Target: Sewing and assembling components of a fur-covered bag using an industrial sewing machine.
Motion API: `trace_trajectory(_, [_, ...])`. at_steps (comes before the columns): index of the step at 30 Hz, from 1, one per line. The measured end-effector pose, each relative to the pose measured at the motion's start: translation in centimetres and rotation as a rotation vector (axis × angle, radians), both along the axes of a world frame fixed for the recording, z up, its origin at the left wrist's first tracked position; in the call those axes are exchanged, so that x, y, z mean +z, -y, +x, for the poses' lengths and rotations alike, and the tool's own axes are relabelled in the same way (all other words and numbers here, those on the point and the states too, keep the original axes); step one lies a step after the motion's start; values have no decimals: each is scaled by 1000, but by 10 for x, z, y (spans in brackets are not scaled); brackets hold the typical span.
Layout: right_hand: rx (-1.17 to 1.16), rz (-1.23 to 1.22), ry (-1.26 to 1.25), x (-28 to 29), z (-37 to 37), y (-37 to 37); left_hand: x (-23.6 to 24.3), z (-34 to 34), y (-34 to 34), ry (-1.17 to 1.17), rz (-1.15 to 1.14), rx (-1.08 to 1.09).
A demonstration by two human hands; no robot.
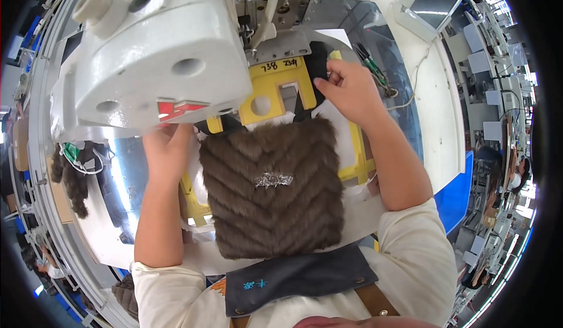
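A square brown fur panel with a chevron pattern and a small silver ornament lies on the shiny metal table in front of me. Beneath its far edge sits a yellow plastic template with cut-out holes, under the head of a white sewing machine. My left hand rests at the panel's left far corner, partly under the machine head. My right hand pinches dark material at the template's far right edge, fingers closed on it.
More brown fur pieces lie at the table's left. A white control box with a screen stands far right. Scissors or snips lie beyond my right hand. Workstations and another person line the right side.
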State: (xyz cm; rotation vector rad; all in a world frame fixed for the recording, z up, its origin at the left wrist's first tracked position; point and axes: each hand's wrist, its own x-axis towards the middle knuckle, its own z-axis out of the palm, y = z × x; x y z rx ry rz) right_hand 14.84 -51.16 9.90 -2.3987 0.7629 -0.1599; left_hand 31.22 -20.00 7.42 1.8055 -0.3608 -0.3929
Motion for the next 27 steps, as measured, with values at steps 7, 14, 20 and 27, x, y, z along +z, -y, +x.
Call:
trace_trajectory(7, [53, 275, 123, -1, -16, 16, -3, -4, 4, 541, 132, 15])
trace_trajectory(14, [8, 155, 263, -11, -13, 17, 27, -32, -2, 748, 522, 58])
trace_trajectory(20, [-87, 50, 225, -3, -19, 4, 39, -28, -5, 793, 615, -176])
trace_trajectory(27, [119, -371, 343, 25, -34, -42, 44, 10, -22, 270, 603, -288])
